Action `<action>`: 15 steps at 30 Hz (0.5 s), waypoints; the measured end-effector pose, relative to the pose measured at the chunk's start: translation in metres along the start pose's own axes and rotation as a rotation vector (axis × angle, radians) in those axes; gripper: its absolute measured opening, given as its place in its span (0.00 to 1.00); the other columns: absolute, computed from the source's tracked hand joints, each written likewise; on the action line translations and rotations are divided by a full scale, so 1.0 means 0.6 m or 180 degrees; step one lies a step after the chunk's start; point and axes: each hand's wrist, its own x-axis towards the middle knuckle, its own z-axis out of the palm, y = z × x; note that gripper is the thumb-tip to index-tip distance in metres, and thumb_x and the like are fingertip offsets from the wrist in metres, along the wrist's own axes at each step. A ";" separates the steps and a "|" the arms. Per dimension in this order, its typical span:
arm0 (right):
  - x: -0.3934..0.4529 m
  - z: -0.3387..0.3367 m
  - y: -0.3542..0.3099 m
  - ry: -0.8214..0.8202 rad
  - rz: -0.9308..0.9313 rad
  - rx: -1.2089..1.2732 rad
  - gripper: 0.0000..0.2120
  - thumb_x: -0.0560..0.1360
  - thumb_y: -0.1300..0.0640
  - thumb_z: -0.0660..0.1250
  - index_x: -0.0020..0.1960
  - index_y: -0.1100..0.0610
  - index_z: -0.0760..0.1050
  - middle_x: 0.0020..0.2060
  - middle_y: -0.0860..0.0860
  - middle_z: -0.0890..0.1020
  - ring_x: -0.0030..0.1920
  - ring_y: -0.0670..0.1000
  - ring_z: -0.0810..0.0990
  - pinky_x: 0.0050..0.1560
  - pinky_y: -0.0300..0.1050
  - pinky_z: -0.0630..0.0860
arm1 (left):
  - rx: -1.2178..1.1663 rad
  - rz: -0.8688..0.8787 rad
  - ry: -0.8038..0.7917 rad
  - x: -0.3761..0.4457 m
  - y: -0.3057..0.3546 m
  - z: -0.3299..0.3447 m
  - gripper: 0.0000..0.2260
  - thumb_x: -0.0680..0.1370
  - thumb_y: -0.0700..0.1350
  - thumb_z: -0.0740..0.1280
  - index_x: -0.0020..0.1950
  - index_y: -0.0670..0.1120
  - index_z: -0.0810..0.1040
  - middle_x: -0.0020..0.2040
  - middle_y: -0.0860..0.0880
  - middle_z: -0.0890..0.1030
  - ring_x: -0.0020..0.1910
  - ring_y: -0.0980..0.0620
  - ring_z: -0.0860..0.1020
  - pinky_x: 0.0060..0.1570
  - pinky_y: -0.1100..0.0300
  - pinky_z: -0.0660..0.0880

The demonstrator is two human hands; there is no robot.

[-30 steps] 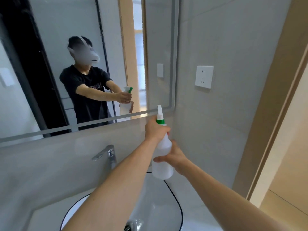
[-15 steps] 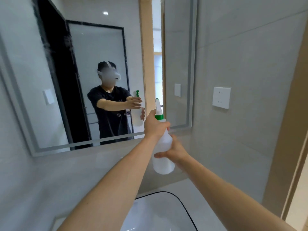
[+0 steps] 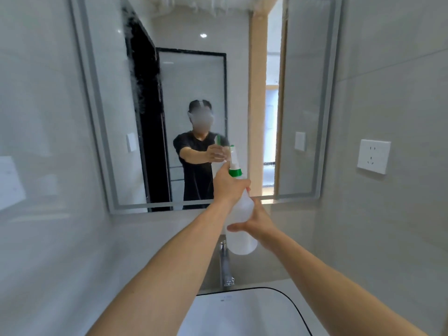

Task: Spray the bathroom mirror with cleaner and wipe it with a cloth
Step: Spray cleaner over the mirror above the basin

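Bare forearms [image 3: 169, 263] — black short-sleeved T-shirt [image 3: 197, 170] mirrored.

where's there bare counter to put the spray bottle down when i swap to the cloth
Bare counter shows right of the basin, toward the wall with the socket, and a strip left of the faucet under the mirror. It is crowded in the middle: both forearms and the spray bottle hang over faucet and basin.

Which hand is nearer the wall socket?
Right. The right hand cups the spray bottle low on its body, on the wall socket side. The left hand grips the bottle's neck, farther left.
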 end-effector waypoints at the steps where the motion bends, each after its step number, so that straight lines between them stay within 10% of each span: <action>1: 0.001 0.010 -0.006 -0.0013 -0.0018 -0.0030 0.41 0.59 0.54 0.83 0.63 0.46 0.60 0.55 0.49 0.75 0.58 0.56 0.75 0.58 0.57 0.75 | 0.0021 0.0021 0.0017 0.001 -0.001 -0.011 0.21 0.67 0.35 0.74 0.57 0.49 0.76 0.48 0.47 0.81 0.49 0.47 0.81 0.49 0.51 0.81; 15: 0.003 0.151 -0.085 -0.0631 -0.0417 0.0136 0.37 0.59 0.56 0.83 0.58 0.49 0.62 0.49 0.45 0.75 0.48 0.44 0.74 0.39 0.41 0.68 | 0.0126 -0.0023 0.0563 -0.007 -0.008 -0.186 0.23 0.67 0.34 0.75 0.56 0.51 0.76 0.47 0.51 0.80 0.44 0.54 0.79 0.34 0.66 0.75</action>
